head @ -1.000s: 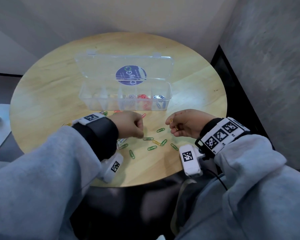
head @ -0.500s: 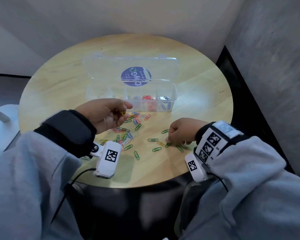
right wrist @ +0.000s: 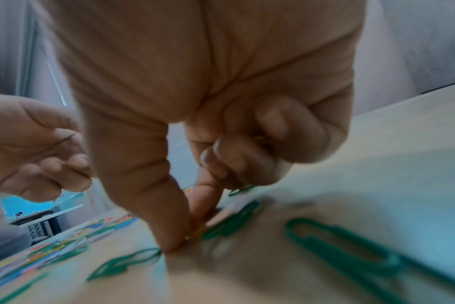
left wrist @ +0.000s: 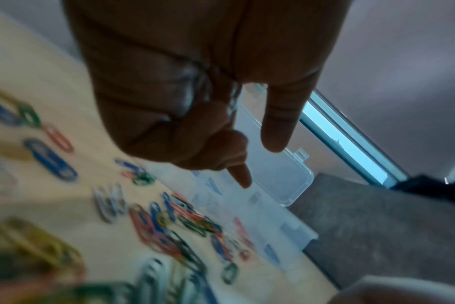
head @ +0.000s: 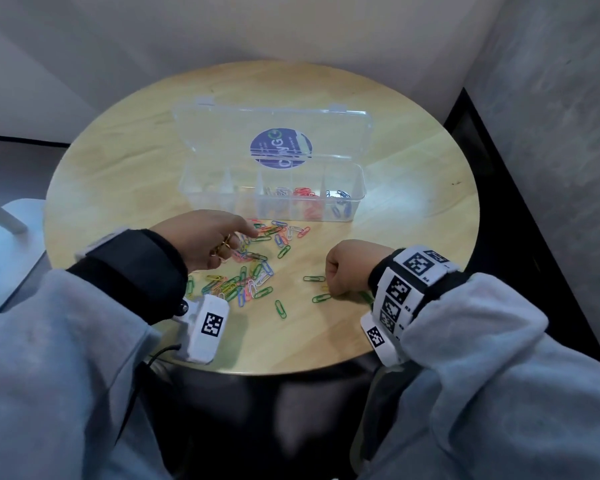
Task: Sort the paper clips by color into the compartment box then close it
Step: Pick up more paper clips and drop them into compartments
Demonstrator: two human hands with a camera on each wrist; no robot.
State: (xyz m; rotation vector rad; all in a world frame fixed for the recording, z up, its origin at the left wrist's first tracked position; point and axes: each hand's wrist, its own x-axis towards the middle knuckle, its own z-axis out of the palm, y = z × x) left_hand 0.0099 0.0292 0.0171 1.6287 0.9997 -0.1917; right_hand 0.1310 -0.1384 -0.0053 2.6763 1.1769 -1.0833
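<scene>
The right hand (head: 349, 268) pinches a yellow paper clip (right wrist: 198, 231) off the bench (head: 413, 188), while the left hand (head: 205, 240) cups more yellow clips (head: 222, 247), probably gathering one color for the open compartment box (head: 357, 194).

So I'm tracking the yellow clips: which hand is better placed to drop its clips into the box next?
Left. The left hand already holds yellow clips, raised close to the box. The right hand is down on the table, pinching another.

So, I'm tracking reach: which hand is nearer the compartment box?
Left. The left hand hovers just in front of the compartment box; the right hand is lower, pinching a clip on the table.
</scene>
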